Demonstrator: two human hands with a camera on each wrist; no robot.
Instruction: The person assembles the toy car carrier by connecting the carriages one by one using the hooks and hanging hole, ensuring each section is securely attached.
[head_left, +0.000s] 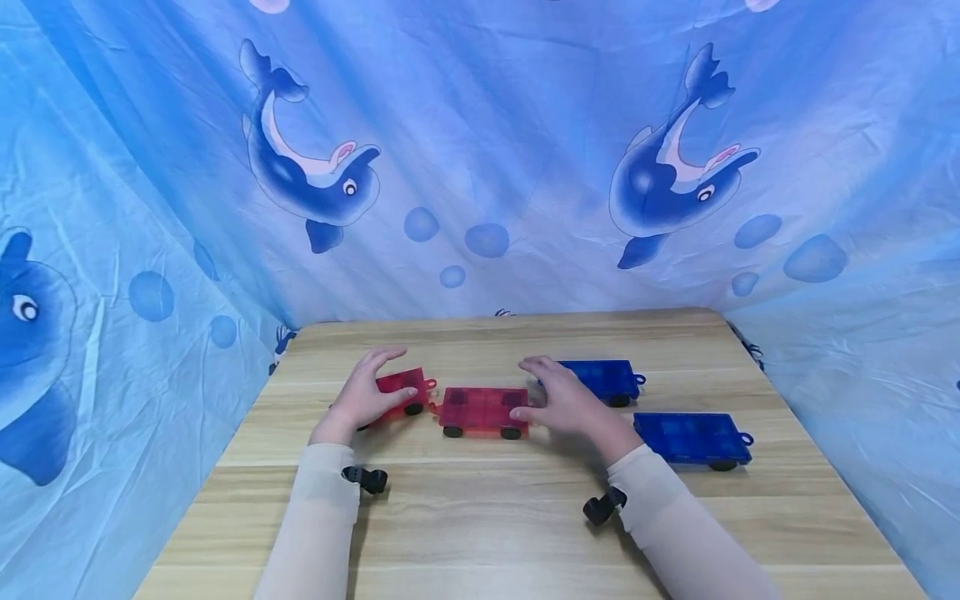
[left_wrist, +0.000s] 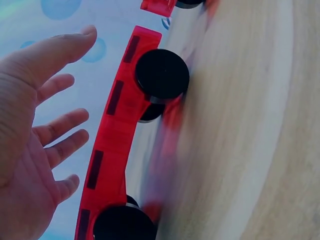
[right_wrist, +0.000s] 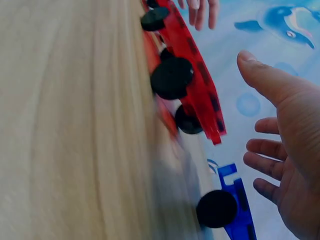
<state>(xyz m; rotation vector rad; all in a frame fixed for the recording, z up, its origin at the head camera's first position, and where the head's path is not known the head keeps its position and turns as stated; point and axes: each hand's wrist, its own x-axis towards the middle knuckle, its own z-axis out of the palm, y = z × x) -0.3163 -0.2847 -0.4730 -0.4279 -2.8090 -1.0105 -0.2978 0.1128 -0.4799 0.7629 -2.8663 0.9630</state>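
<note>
Two translucent red toy train cars with black wheels are on the wooden table in the head view. The left red car [head_left: 402, 385] sits at an angle, and the middle red car [head_left: 483, 408] lies straight, its hook beside the other's end. My left hand [head_left: 367, 393] hovers over the left car, thumb and fingers spread; the left wrist view shows a gap between that hand [left_wrist: 35, 135] and the red car [left_wrist: 112, 120]. Over the right end of the middle car is my right hand [head_left: 567, 402], fingers loosely extended, holding nothing in the right wrist view.
Two blue toy train cars stand to the right: a farther blue car [head_left: 603, 379], partly behind my right hand, and a nearer blue car [head_left: 692, 437] beside my right forearm. The wooden table [head_left: 480, 517] meets a dolphin-print curtain [head_left: 480, 150] at its back edge.
</note>
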